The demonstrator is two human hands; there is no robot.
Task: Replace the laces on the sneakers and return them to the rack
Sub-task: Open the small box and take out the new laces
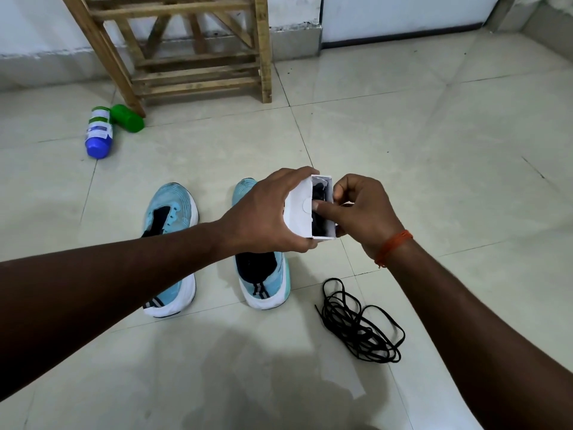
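Observation:
Two light-blue sneakers with white soles stand side by side on the tiled floor, toes away from me, without laces: the left sneaker [170, 218] and the right sneaker [263, 280], partly hidden under my left hand. My left hand [266, 212] grips a small white box [299, 212] above the right sneaker. My right hand [359, 212] pinches the dark laces [319, 200] inside the box's open side, thumb on them. A loose bundle of black laces [359, 324] lies on the floor to the right of the sneakers.
A wooden shoe rack [198, 48] stands against the back wall. A bottle with a blue cap [97, 131] and a green container [128, 118] lie on the floor by the rack's left leg. Tiled floor [434, 135] stretches to the right.

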